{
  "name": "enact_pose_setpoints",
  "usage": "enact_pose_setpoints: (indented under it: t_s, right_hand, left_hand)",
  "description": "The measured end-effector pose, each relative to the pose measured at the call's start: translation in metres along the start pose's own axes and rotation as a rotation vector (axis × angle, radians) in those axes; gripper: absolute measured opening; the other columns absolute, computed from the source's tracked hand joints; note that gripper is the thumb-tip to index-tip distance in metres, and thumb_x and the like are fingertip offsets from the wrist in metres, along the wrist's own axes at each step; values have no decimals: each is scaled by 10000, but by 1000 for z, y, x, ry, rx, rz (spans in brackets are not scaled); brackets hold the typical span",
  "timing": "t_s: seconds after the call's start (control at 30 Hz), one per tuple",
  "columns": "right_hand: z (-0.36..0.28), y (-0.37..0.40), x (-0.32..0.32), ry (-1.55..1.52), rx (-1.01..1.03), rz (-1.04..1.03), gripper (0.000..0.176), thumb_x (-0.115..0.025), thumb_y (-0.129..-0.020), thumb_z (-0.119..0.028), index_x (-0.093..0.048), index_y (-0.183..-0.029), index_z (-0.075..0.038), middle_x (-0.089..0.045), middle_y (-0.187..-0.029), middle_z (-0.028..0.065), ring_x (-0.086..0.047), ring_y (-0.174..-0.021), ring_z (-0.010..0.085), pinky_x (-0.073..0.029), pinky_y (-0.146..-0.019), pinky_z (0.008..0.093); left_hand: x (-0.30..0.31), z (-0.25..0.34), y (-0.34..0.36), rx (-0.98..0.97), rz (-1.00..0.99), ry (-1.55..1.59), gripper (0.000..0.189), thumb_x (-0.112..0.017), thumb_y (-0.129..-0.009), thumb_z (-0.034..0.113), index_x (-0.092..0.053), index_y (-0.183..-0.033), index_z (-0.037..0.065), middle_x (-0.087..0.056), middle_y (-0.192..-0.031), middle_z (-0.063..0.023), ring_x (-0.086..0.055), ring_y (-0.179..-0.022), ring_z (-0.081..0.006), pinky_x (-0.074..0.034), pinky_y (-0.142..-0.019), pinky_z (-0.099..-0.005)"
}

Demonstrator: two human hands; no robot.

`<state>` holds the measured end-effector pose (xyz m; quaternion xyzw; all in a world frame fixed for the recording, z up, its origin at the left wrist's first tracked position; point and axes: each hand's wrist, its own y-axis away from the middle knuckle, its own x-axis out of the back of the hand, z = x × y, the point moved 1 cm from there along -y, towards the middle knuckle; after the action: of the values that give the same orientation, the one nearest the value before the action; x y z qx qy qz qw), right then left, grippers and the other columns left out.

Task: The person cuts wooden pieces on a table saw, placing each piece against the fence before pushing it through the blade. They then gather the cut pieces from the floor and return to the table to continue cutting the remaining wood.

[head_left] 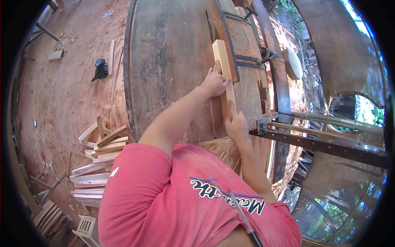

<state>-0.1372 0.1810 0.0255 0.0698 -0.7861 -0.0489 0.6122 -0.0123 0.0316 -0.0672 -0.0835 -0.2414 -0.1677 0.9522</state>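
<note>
A pale squared length of wood (222, 70) lies on the large wooden worktable, alongside a raised wooden guide (231, 45) with a dark edge. My left hand (215, 81) is closed over the middle of the piece, its index finger stretched along the wood. Nearer my body, my right hand (237, 125) grips the rear end, index finger pointing forward along it. Some fingers of both hands are curled out of sight. Just beyond the front end of the wood, a narrow dark slot (210, 24) runs in the tabletop; what is inside it I cannot make out.
The worktable (164, 53) has a dark left edge. Wood pieces (108, 142) are heaped on the earth floor at left, near a black plastic bag (100, 69). A metal clamp (266, 54) and sawdust are right of the guide. A perforated dark beam (321, 142) crosses at right.
</note>
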Motion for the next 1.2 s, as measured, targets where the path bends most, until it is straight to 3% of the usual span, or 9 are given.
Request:
enact_pose_setpoints:
  t_s: [0.27, 0.33, 0.53, 0.63, 0.8, 0.97, 1.07, 1.2]
  right_hand:
    - [-2, -10, 0, 36, -10, -3, 646, -602, -871, -221, -379, -1469, -122, -566, -866, 291, -587, -785, 473, -489, -730, 526]
    - [-2, -11, 0, 7, -52, -19, 644, -603, -883, -252, -376, -1481, -174, -566, -871, 273, -588, -809, 460, -478, -751, 506]
    - [-5, -14, 3, 9, -32, -8, 632, -597, -868, -222, -400, -1460, -127, -576, -879, 289, -596, -802, 465, -494, -744, 509]
    - [-5, -16, 6, 2, 18, 50, 612, -598, -857, -226, -436, -1439, -127, -585, -873, 273, -602, -792, 456, -496, -735, 506]
    - [-26, -29, 73, 30, 53, 76, 526, -585, -843, -221, -541, -1356, -115, -613, -863, 271, -621, -799, 433, -500, -738, 493]
    - [-45, -73, 142, 9, 0, 90, 449, -584, -830, -251, -640, -1245, -90, -652, -872, 274, -645, -854, 410, -513, -771, 461]
    - [-58, -110, 175, 46, 64, 161, 419, -593, -826, -292, -684, -1169, -70, -687, -872, 246, -678, -812, 367, -530, -743, 435]
    - [-81, -158, 217, 51, 32, -5, 373, -605, -824, -295, -720, -1065, -36, -703, -786, 168, -668, -638, 245, -527, -625, 357]
  left_hand:
    - [3, -4, -8, 2, 5, -31, 498, -456, -964, 358, -714, -966, -68, -134, -1474, -444, -143, -1445, -451, -152, -1170, -516]
    - [6, -3, -9, 4, 4, -29, 499, -455, -964, 359, -714, -966, -68, -135, -1474, -444, -145, -1445, -450, -154, -1170, -514]
    - [7, -4, -12, 13, 2, -19, 513, -451, -964, 363, -709, -967, -80, -113, -1479, -443, -153, -1446, -443, -145, -1172, -510]
    - [12, -5, -13, 46, -12, 81, 515, -433, -953, 348, -702, -967, -92, -94, -1516, -395, -125, -1462, -421, -115, -1179, -506]
    - [33, 0, -17, 14, 3, 277, 493, -400, -895, 290, -688, -967, -104, -80, -1575, -289, -72, -1486, -375, -50, -1188, -493]
    - [46, 10, -33, -23, 69, 307, 504, -390, -886, 297, -697, -971, -94, -121, -1557, -311, -122, -1469, -397, -53, -1187, -494]
    - [50, 15, -43, -25, 118, 295, 520, -382, -886, 314, -708, -971, -81, -153, -1543, -326, -175, -1449, -422, -64, -1189, -484]
    - [54, 14, -58, -14, 156, 368, 474, -419, -878, 281, -694, -966, -95, -119, -1559, -307, -135, -1472, -380, -55, -1193, -456]
